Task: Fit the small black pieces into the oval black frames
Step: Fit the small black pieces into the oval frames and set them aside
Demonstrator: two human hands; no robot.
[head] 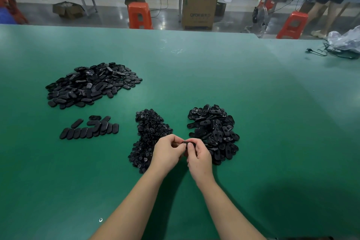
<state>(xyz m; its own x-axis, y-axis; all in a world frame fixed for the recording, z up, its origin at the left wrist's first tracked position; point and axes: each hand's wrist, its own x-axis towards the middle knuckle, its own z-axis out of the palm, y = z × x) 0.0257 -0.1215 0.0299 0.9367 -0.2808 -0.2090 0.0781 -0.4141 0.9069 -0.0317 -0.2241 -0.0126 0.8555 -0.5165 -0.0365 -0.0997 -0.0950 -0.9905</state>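
My left hand (pixel 168 153) and my right hand (pixel 198 157) meet just above the green table (pixel 194 76), both pinching one oval black frame (pixel 188 144) between their fingertips. Whether a small piece sits in it is hidden by my fingers. A heap of small black pieces (pixel 149 136) lies just left of my hands. On the right, close behind my right hand, lies a heap of oval black frames with holes (pixel 213 132).
A large heap of oval parts (pixel 91 84) lies at the far left, and a short row of oval parts (pixel 89 129) is laid out in front of it. A black cable (pixel 329 52) and a plastic bag (pixel 345 40) lie at the far right corner.
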